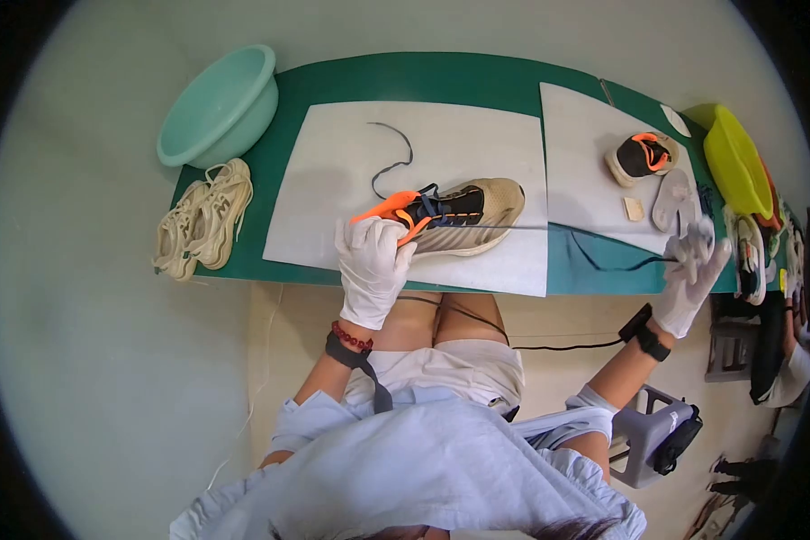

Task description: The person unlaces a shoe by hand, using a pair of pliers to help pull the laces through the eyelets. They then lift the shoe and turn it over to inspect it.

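Note:
A beige and black sneaker (488,214) with an orange collar lies on the white board (319,180), its toe to the right. My left hand (372,265), in a white glove, is closed on the orange collar at the heel end. Far to the right, my gloved right hand (691,274) grips a dark shoelace (616,268), slightly blurred. One stretch of this lace runs taut from the sneaker to the hand, and a loose part hangs in a curve. The other lace end (411,148) lies curled on the board above the sneaker.
Left stand a pale green basin (216,108) and a pair of cream sneakers (209,216). On the right board (571,135) are a matching sneaker (643,157), an insole (672,200) and a small beige block (634,209). A yellow-green basin (736,162) stands beyond, near another person's arm (790,328).

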`<state>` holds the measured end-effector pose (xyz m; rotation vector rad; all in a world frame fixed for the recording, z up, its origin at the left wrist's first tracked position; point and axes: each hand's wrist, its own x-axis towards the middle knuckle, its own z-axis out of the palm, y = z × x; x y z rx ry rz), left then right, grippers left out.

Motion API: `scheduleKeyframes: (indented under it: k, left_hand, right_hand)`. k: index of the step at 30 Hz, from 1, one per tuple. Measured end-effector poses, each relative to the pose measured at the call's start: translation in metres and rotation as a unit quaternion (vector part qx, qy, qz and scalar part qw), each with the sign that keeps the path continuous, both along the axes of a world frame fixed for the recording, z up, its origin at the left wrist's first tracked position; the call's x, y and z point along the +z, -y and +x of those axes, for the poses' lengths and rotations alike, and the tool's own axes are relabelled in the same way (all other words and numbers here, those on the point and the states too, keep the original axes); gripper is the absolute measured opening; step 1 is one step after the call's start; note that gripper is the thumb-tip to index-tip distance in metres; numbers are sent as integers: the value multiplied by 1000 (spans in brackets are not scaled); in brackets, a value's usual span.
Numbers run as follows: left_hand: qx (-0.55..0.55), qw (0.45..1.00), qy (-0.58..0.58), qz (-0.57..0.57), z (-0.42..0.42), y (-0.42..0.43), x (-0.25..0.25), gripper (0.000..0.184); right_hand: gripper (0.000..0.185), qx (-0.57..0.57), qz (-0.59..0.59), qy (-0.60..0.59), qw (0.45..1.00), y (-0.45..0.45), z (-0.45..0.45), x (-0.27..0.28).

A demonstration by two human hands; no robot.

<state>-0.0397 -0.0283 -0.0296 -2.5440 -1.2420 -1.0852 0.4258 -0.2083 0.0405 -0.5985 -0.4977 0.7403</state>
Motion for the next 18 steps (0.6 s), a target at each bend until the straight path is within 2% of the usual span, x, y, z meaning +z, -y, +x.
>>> scheduleKeyframes:
  k: [1,3,5,6,8,9,11,12,13,14,15,18]
  left_hand:
    - [5,1000,-5,-5,-1,1,0,39]
    - [11,1000,-17,-20,-1,1,3,38]
    - [15,999,-24,-44,0,4,4,38]
    - [13,999,-25,-47,0,5,4,38]
    - [11,998,-23,-51,0,5,4,38]
    - [11,998,-24,-63,0,6,5,36]
    - [11,997,-12,-75,2,4,6,35]
    - [13,996,-8,-87,1,9,7,34]
    - [8,996,-9,-86,1,9,8,34]
    - [9,996,-8,-85,1,9,10,33]
    - [8,996,-9,-85,2,10,12,33]
    - [5,997,-12,-71,1,8,11,29]
  right_hand:
    - [36,24,-22,36,999,-8,27,-3]
    - [34,-96,-162,78,979,-47,-14,46]
    - [36,-39,-204,215,954,-75,-2,63]
    - [37,-10,-223,283,933,-91,-2,76]
    - [41,-110,-329,441,828,-136,-30,102]
    - [44,-166,-247,479,826,-162,-51,101]
    - [42,-133,-294,671,668,-227,-70,117]
    - [40,-176,-208,716,642,-256,-93,120]
    - [38,-158,-84,663,727,-275,-124,122]
    - [36,-136,-2,625,768,-285,-152,133]
    - [52,-95,11,584,806,-282,-181,151]
    - [51,-154,57,691,704,-286,-212,153]
